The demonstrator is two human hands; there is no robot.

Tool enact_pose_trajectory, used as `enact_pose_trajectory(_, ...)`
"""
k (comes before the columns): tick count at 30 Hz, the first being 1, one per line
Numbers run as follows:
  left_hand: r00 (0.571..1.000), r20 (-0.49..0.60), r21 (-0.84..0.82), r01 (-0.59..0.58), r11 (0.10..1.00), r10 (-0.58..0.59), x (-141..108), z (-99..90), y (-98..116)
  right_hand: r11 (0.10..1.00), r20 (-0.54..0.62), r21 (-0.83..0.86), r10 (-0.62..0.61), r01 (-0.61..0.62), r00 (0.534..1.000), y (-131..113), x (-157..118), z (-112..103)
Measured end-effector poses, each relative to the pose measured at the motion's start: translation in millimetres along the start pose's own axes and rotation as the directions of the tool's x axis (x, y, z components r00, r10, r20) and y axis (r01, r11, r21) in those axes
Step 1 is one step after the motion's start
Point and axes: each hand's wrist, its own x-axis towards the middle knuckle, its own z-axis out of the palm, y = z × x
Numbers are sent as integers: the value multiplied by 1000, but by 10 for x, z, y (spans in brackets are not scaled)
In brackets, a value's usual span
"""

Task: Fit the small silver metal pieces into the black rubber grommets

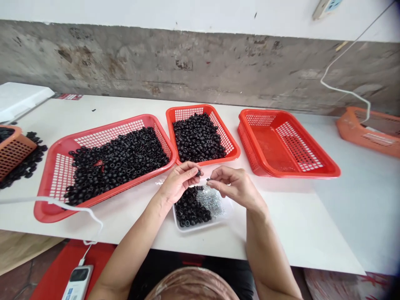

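My left hand pinches a small round black plastic part between thumb and fingertips. Just to its right, my right hand is closed in a pinch on a tiny dark piece, too small to make out. The two sets of fingertips are close together but apart. Beneath them sits a clear plastic tray, with black parts on its left side and small shiny silver pieces on its right. My hands partly cover the tray's far edge.
Behind the tray stand a large red basket and a smaller red basket, both holding many black parts. Stacked red baskets are at right. An orange basket and loose black parts lie far left. A white cable crosses the left edge.
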Motion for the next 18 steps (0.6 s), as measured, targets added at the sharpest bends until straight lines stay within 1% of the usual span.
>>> enact_pose_trajectory(2,1000,3,25,7,1000,-7,24,6,-18,998,-64,-28,-61,59,996,-47,51,-11)
enact_pose_trajectory(4,1000,1,55,-7,998,7,41,9,-26,986,-88,-126,-122,110,989,-82,116,-15)
enact_pose_trajectory(7,998,-41,85,-53,995,57,35,-6,-27,941,-39,-291,-193,174,980,-114,216,-5)
enact_pose_trajectory(10,988,-106,101,-102,990,112,-1,-39,-23,881,44,-387,-276,271,960,-130,300,27)
enact_pose_trajectory(13,981,-129,108,-128,986,142,-32,-77,-16,841,98,-416,-337,346,936,-131,361,67)
enact_pose_trajectory(16,987,-104,98,-111,989,121,-35,-118,-15,823,128,-394,-393,410,911,-119,400,88)
enact_pose_trajectory(18,991,-87,75,-95,993,101,-25,-144,-20,821,128,-355,-432,448,893,-108,417,90)
